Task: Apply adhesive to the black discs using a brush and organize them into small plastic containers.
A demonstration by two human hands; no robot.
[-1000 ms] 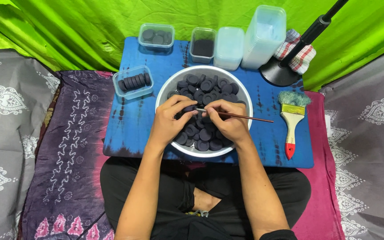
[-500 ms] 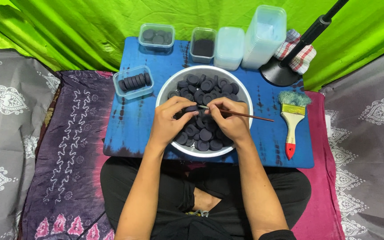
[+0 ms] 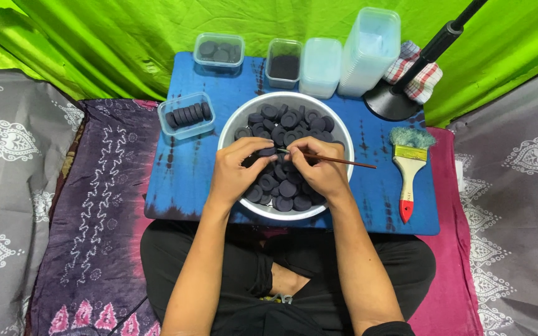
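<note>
A round metal bowl (image 3: 231, 122) full of several black discs (image 3: 281, 118) sits on a small blue table (image 3: 185, 177) in front of my crossed legs. My left hand (image 3: 235, 171) pinches one black disc (image 3: 267, 152) over the middle of the bowl. My right hand (image 3: 319, 168) holds a thin brown stick (image 3: 344, 162) like a pen, its tip touching that disc. The stick's tail points right, past the bowl's rim. Both hands hover just above the pile.
A small clear tub with a row of black discs (image 3: 187, 116) stands left of the bowl. Further back are more clear tubs (image 3: 219, 53), one with dark powder (image 3: 283, 64), and stacked containers (image 3: 368, 50). A paintbrush (image 3: 409, 171) lies at right beside a black stand base (image 3: 393, 102).
My hands have stayed over the bowl's middle, with only small finger shifts on the disc and stick. Nothing else has moved.
</note>
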